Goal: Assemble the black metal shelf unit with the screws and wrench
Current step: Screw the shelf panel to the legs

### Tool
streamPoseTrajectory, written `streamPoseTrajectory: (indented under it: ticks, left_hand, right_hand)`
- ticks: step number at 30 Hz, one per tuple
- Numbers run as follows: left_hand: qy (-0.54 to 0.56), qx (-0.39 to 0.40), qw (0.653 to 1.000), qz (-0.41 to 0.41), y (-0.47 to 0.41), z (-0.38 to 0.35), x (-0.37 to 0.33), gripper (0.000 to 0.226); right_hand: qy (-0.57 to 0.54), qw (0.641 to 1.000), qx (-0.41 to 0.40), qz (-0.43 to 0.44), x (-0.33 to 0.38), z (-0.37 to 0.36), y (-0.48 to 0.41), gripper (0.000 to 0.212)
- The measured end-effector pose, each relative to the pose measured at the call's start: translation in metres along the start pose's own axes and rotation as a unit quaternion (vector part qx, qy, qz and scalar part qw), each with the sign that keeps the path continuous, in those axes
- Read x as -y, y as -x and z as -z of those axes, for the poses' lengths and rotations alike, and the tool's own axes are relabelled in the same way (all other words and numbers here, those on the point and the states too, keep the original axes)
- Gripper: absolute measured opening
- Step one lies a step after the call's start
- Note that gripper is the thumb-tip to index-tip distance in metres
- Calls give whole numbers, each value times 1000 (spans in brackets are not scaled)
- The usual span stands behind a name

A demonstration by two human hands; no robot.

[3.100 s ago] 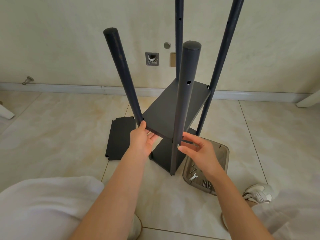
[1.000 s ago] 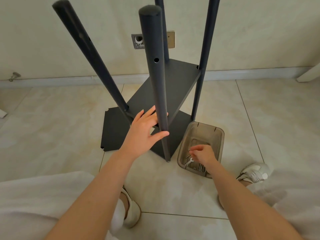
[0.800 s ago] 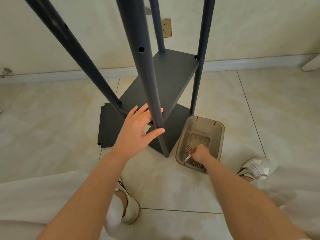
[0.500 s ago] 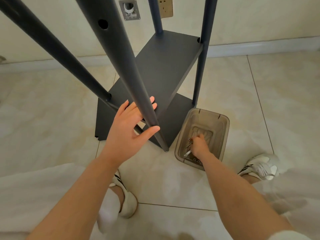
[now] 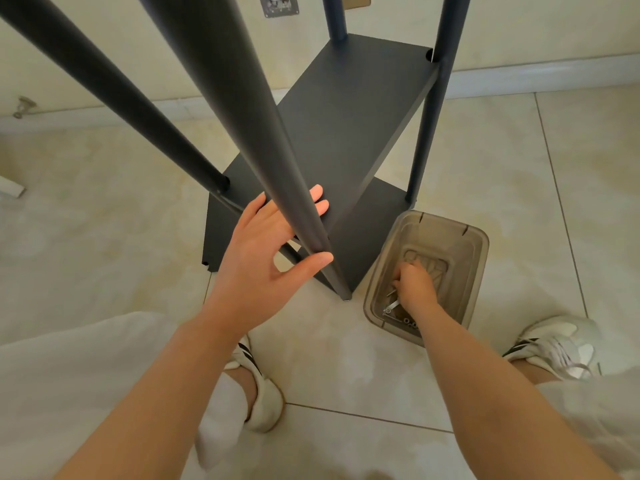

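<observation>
The shelf unit (image 5: 346, 109) may tip: the left hand (image 5: 258, 261) only leans open on the post (image 5: 263, 140), while the right hand (image 5: 415, 287) (grip not visible) searches the 3 o'clock tray (image 5: 479, 244).

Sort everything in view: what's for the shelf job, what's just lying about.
Job: shelf unit, loose panel, bin, wrench, screws, left hand steadying a post, right hand in the bin.
Lying about: wall plate, door stop.
</observation>
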State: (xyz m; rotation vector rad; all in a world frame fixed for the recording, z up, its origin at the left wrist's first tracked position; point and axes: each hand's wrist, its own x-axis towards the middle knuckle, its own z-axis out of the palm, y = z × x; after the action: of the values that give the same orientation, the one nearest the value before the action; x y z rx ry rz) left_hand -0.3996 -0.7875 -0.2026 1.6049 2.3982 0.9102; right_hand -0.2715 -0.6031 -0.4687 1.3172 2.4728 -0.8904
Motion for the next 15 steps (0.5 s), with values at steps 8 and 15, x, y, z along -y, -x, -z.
streamPoseTrajectory:
  ticks: [8,15]
  left_hand:
    - [16,39,999,28,-5,5,-1,55]
    - [24,67,997,26,-9,8,-1,57]
  right_hand:
    - [-124,990,11,-65,-3,10,4,12]
    - [-277,953,-79,-96,1,29,20,16]
